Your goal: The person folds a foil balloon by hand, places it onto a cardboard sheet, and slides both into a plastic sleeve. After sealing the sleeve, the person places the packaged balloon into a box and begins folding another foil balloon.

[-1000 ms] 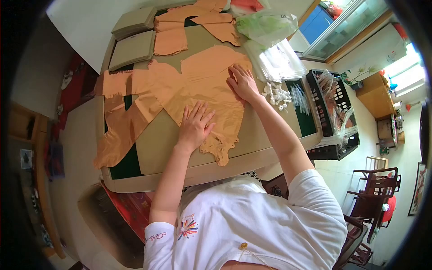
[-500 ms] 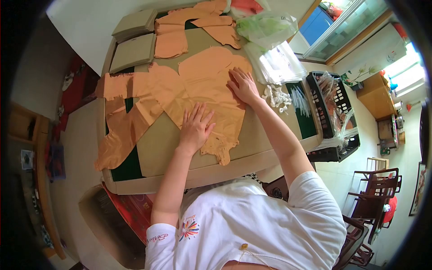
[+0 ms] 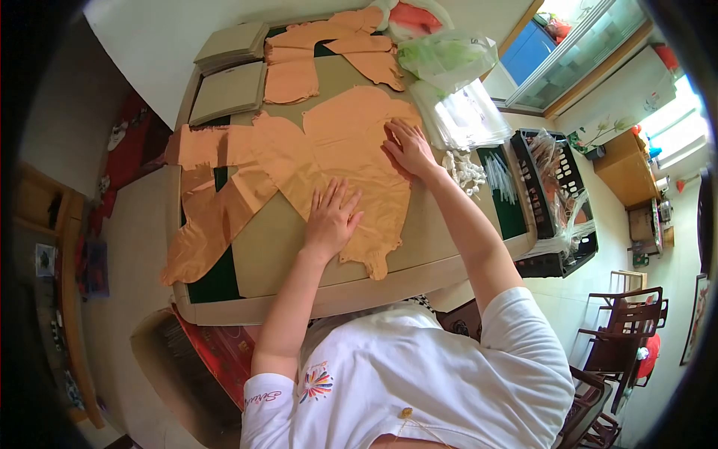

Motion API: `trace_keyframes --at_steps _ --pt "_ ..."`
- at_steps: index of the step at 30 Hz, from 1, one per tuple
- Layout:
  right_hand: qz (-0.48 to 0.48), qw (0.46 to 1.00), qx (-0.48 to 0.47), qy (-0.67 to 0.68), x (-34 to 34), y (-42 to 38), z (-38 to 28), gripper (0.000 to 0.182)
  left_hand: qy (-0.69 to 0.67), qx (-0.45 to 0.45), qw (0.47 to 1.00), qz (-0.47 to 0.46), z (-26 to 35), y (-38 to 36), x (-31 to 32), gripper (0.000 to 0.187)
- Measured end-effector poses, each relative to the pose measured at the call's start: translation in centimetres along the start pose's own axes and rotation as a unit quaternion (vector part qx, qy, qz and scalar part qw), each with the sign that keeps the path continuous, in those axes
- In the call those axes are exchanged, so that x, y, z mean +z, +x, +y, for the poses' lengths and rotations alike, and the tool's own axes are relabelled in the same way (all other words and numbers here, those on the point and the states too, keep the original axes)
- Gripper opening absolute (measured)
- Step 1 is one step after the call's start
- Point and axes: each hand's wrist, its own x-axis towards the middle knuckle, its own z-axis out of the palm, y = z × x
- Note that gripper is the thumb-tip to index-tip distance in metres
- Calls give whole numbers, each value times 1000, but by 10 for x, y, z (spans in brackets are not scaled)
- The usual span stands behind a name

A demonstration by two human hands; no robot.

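Observation:
A flat, shiny copper-coloured foil balloon (image 3: 359, 142), uninflated, lies spread on the cardboard-covered table in front of me. My left hand (image 3: 331, 221) rests palm down at its lower left edge, fingers stretched out. On the right part of the same foil, my right hand (image 3: 413, 152) lies with its fingers extended and slightly bent. Neither hand grips anything. Another copper foil piece (image 3: 213, 232) with folds stretches to the left and overlaps it. Farther back are more flat copper foil balloons (image 3: 292, 71).
Two stacks of brown cardboard pieces (image 3: 228, 93) sit at the back left. To the right are clear plastic bags (image 3: 467, 116), a heap of white ties (image 3: 465, 173), thin clear straws (image 3: 499, 178) and a black crate (image 3: 550, 202) beside the table edge (image 3: 359, 293).
The whole view has shifted slightly down and right. Both hands stay on the foil in nearly the same places, with the right fingers a little more bent.

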Motion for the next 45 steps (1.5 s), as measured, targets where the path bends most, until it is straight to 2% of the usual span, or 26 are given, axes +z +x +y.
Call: trace_keyframes --at_steps 4,7,15,22,27,30,34,35,37,38,41,44,45 --pt "9 1000 -1 -13 1 0 -1 53 -32 -15 999 34 1 1 1 43" --pt "16 1000 -11 -19 1 0 -1 52 -17 0 1000 3 0 0 -2 42" --pt "8 1000 -17 -6 1 0 0 51 -4 12 1000 10 0 -1 1 43" --pt "-6 1000 3 -5 0 0 0 51 3 1 1000 -19 0 -2 0 44" --pt "-12 999 43 9 3 3 1 50 -3 17 1000 -5 -2 -5 2 43" --pt "-5 1000 22 -10 -1 17 -13 50 -7 14 1000 -17 -2 -4 2 44" --pt "13 1000 5 -20 20 56 -2 47 -8 -7 999 -53 -1 -3 0 44" --pt "47 998 9 -40 22 67 1 42 -11 -5 999 -51 -1 -3 -1 44" --pt "4 996 22 -88 20 95 12 36 -17 -3 999 -50 0 -2 -4 45" --pt "-18 993 31 -111 20 105 18 33 -18 0 999 -47 0 -2 -4 45" --pt "84 986 30 -143 40 121 48 26 -34 1 999 -40 1 -1 -6 46" --pt "40 989 37 -135 26 129 36 26 -63 -17 998 -2 0 10 -23 46" --pt "62 993 3 -103 24 138 28 26 -64 -24 997 25 -4 21 -43 45"
